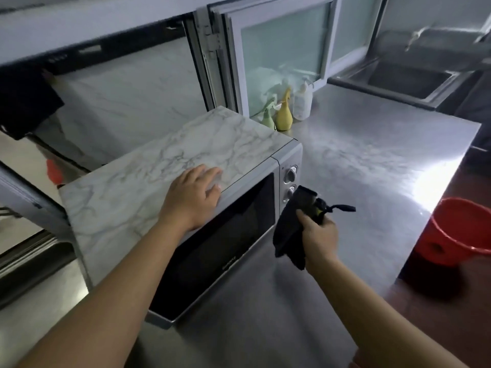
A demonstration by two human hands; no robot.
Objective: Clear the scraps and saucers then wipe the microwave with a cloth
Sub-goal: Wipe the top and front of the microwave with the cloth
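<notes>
Two bare forearms enter from the bottom edge of the frame. Right hand (320, 232), lower centre-right: grip curled tight round a dark cloth (291, 229), which hangs bunched below the fist, w/ its upper end up against the microwave's control panel near the lower knob (289, 193). Left hand (192, 196), centre: grip wide, fingers straight, palm flat on the microwave (148, 187) top at its front edge. Microwave sits mid-frame on the steel worktop (372, 166), door closed, marble-look top, two knobs at the right of the front. Red bucket (459, 232) at right edge, beyond the worktop's corner. Further back, upper centre: yellow spray bottle (284, 114), a green one & a clear one, just beside each other by a frosted window (281, 49). Sink (403, 78) upper right.
</notes>
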